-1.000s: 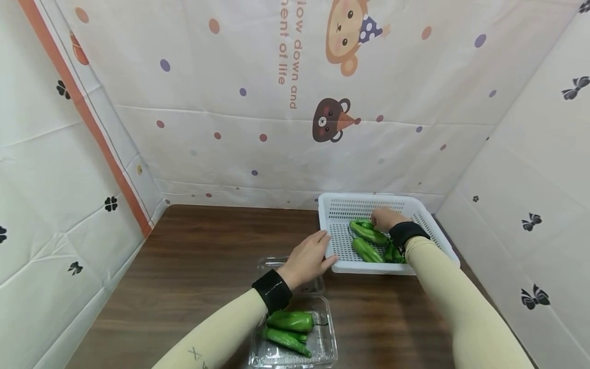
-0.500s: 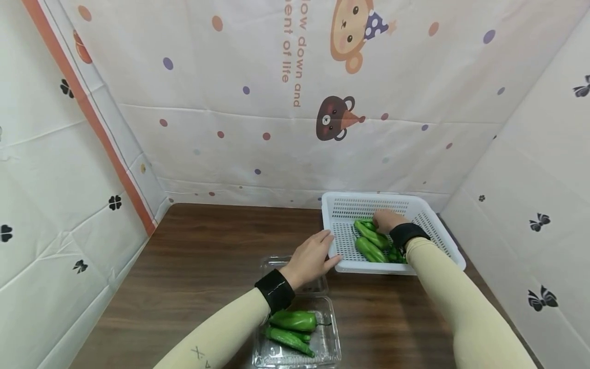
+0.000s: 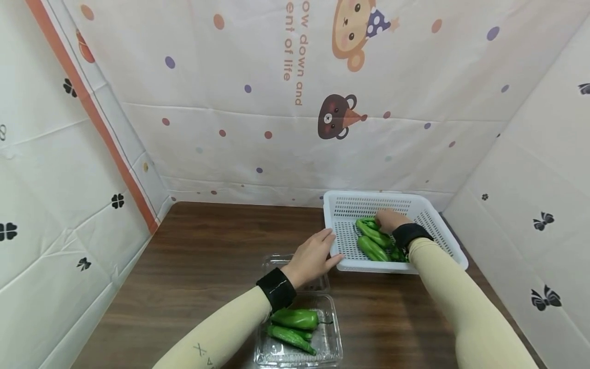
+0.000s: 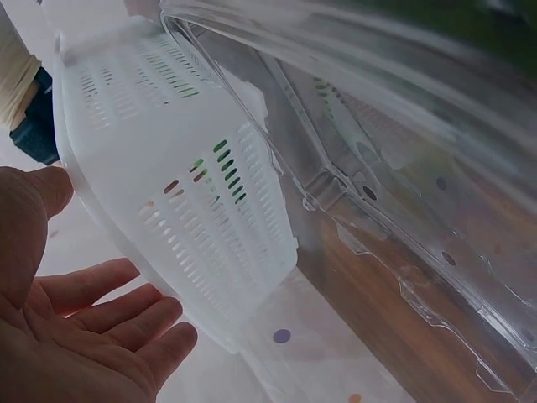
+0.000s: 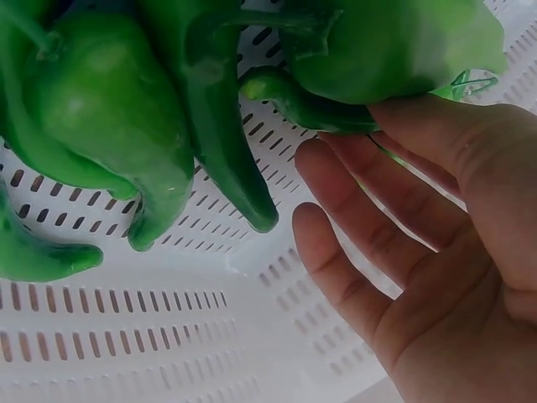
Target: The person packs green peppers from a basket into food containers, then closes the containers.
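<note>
A white perforated basket (image 3: 446, 234) stands at the table's far right and holds several green peppers (image 3: 371, 248). My right hand (image 3: 388, 218) is inside it, fingers relaxed, thumb touching one pepper (image 5: 394, 46); the basket floor (image 5: 126, 336) shows under the fingers (image 5: 352, 218). My left hand (image 3: 321, 251) lies flat against the basket's near-left corner with straight fingers (image 4: 126, 315) beside the basket wall (image 4: 193, 201). In front of me sits a clear plastic clamshell box (image 3: 329, 348) with two or three more green peppers (image 3: 295, 319).
The dark wooden table (image 3: 207, 256) is walled in by printed white sheets at the back (image 3: 276, 128) and on both sides. The clamshell's open lid (image 4: 394, 193) lies between the box and the basket.
The head view has drifted a little to the left. Both hands keep nearly the same places at the basket.
</note>
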Available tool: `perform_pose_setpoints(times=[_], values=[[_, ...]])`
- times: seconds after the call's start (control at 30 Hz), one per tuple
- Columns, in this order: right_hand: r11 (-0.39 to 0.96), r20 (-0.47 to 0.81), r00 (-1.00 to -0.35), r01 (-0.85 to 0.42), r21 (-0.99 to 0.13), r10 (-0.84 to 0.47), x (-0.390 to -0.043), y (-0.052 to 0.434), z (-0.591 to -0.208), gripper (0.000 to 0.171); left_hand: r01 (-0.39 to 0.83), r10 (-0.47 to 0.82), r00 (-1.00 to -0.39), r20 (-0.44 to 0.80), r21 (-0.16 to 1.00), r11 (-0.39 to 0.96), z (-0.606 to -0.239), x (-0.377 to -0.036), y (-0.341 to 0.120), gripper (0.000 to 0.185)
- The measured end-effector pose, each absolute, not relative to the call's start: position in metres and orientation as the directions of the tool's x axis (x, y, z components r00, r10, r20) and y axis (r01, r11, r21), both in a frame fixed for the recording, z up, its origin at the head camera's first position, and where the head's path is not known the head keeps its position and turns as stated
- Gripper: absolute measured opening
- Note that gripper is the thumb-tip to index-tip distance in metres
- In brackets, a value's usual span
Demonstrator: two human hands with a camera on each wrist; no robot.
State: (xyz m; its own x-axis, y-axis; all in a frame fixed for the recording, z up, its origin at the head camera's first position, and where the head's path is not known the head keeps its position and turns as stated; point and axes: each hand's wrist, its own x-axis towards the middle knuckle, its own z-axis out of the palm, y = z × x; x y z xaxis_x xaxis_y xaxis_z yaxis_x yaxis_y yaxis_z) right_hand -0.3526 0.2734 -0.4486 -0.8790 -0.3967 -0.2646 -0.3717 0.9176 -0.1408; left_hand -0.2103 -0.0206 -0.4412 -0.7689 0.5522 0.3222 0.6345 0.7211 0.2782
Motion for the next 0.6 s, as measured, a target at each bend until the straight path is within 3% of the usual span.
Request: perform_pose_setpoints(times=[0.3, 0.6], values=[[0.918, -0.248, -0.884, -0.375, -0.133, -0.397, -0.3520, 0.2756, -0.4474, 0.018, 0.638, 0.553, -0.765, 0.329, 0.270, 0.721, -0.4400, -0.2111, -0.0193, 0.052], [0.915, -0.240, -0.884, -0.371, -0.161, -0.401, -0.3530, 0.2770, -0.4529, 0.029, 0.641, 0.559, -0.763, 0.324, 0.267, 0.720, -0.4397, -0.2105, -0.0206, 0.054]])
